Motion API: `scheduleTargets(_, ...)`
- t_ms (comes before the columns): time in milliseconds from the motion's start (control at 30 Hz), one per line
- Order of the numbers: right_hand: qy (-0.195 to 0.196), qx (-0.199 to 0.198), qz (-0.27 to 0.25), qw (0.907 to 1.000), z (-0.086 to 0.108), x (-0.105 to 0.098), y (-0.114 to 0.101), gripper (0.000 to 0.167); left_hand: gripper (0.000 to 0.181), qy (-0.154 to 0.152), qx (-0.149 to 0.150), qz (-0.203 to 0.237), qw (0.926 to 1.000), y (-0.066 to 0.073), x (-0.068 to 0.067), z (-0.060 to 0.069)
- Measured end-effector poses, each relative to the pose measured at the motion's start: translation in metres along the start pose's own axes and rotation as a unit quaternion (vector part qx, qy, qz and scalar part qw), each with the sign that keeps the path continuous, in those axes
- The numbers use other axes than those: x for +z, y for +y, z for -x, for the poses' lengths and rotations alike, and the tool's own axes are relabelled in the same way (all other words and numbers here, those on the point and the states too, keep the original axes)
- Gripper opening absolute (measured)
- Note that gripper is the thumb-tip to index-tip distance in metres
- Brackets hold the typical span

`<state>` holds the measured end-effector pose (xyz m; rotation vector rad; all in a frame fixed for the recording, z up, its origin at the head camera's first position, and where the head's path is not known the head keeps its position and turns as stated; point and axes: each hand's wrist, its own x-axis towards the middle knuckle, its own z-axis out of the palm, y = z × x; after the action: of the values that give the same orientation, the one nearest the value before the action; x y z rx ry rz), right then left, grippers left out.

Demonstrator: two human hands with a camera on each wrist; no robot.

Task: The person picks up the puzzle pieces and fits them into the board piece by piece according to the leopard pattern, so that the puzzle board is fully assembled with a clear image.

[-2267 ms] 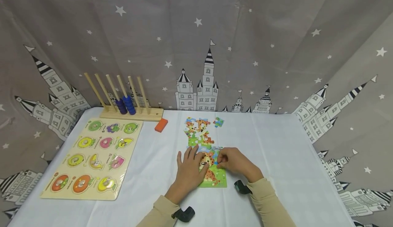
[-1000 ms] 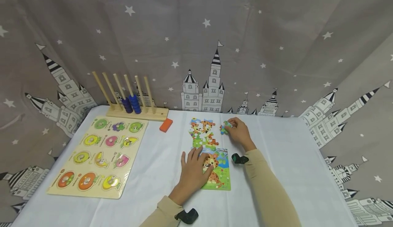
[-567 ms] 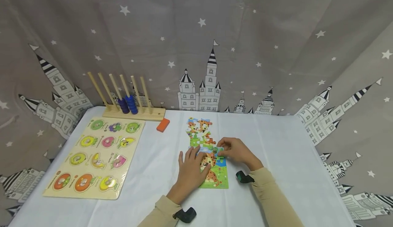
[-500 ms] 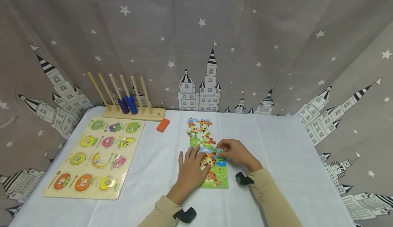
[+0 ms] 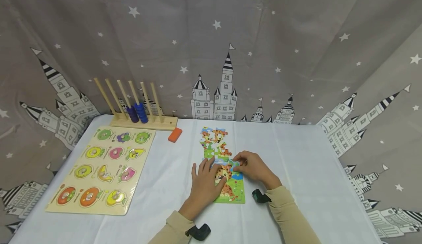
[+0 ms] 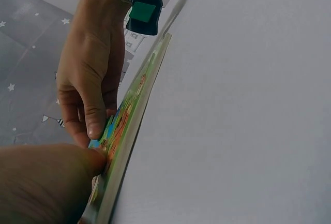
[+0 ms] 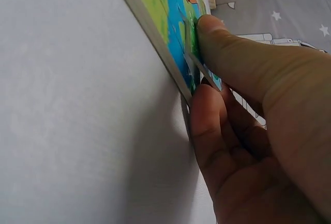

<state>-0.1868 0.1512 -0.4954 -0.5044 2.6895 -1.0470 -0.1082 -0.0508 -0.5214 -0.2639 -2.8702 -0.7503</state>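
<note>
A picture board of a spotted cub (image 5: 239, 197) lies on the table in front of me. My left hand (image 5: 205, 183) rests on its left part with fingers spread, covering some of the picture. At the board's far right corner, my right hand (image 5: 254, 167) pinches a green and blue jigsaw piece (image 7: 208, 74) between thumb and fingers. In the right wrist view the piece is tilted against the board's face. Just beyond the board lie several joined jigsaw pieces (image 5: 208, 151) with gaps among them. The left wrist view shows my right hand's thumb (image 6: 93, 115) close to the left hand.
A wooden fruit peg board (image 5: 95, 178) lies at left. Behind it stands a wooden rack (image 5: 165, 123) with upright rods and blue and purple rings. An orange block (image 5: 175, 135) sits near the rack. A grey castle-print curtain (image 5: 280, 28) rises behind the white table (image 5: 296, 156).
My right hand reached to the back right, took the loose jigsaw piece there and brought it to the board's far right corner, where it shifts slightly nearer. My left hand stayed on the board.
</note>
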Motion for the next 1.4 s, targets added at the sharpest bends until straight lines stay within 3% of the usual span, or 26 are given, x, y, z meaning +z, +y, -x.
scheduleTargets(167,0.004,-0.006,0.009,0.9999,-0.001,0.001,0.0,0.023,0.037,0.002,-0.002,-0.003,1.0,0.001,-0.001,-0.001)
scheduleTargets(700,0.006,0.028,0.03,0.9991,0.001,0.003,-0.01,0.02,0.039,-0.011,0.001,0.002,0.9999,-0.001,-0.002,-0.002)
scheduleTargets(867,-0.006,0.036,0.033,0.9988,0.001,0.002,-0.011,0.02,0.057,-0.078,0.025,0.037,0.996,-0.013,-0.012,-0.002)
scheduleTargets(1000,-0.017,0.033,0.034,0.9987,-0.001,-0.001,-0.01,0.02,0.086,-0.159,0.049,0.065,0.9839,-0.028,-0.028,-0.003)
scheduleTargets(1100,-0.014,0.029,0.042,0.9986,-0.006,-0.004,-0.009,0.021,0.108,-0.206,0.059,0.062,0.9747,-0.036,-0.04,-0.003)
scheduleTargets(1233,-0.004,0.016,0.054,0.9984,-0.022,-0.01,-0.013,0.028,0.124,-0.234,0.062,0.049,0.9689,-0.04,-0.049,-0.004)
scheduleTargets(1400,-0.021,-0.003,0.085,0.9961,-0.044,-0.011,-0.019,0.036,0.127,-0.238,0.061,0.034,0.9687,-0.039,-0.049,-0.003)
